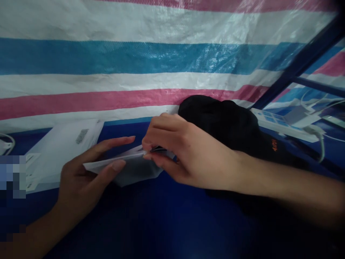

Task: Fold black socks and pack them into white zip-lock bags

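Note:
A small frosted, see-through plastic bag (pixel 137 171) is held up between my two hands at the middle of the head view. My left hand (pixel 83 172) grips its left end, with the thumb on the near face and the index finger stretched out behind it. My right hand (pixel 178 147) is closed in a pinch at the bag's upper edge. Just under the right fingers shows a thin dark edge, and whether it belongs to something inside the bag cannot be made out. The right fingertips partly hide the bag's far end.
A larger white plastic packet (pixel 61 151) with a printed label lies on the blue surface (pixel 167 219) at left. Black cloth (pixel 221 115) is heaped behind my right forearm. A white power strip (pixel 285 124) with cables stands at right, by a dark metal frame (pixel 304 54). Striped sheeting (pixel 121 57) hangs behind.

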A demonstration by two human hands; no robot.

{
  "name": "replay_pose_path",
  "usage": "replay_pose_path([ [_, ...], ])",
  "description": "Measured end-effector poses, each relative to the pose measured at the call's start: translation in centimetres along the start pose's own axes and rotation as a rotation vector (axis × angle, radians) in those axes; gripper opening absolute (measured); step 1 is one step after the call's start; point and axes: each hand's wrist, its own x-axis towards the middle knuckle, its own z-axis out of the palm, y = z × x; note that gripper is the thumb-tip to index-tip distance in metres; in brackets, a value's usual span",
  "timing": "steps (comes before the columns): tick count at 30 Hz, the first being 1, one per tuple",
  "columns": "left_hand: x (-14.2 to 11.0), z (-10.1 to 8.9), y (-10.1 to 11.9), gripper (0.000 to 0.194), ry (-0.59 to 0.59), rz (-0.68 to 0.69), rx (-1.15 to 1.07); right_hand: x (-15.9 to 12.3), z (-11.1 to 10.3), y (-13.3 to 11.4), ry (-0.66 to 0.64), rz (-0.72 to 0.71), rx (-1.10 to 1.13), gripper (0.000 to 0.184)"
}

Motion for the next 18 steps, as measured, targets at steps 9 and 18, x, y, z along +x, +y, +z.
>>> replay_pose_path([
  [9,0.5,0.4,1.6,0.043,0.137,-0.368,0.137,0.3,-0.6,2.5,-0.013,0.085,0.059,0.009],
  [18,2.4,1.0,-0.1,0.051,0.373,-0.607,-0.303,0.4,-2.1,8.3,-0.068,0.205,0.175,0.008],
])
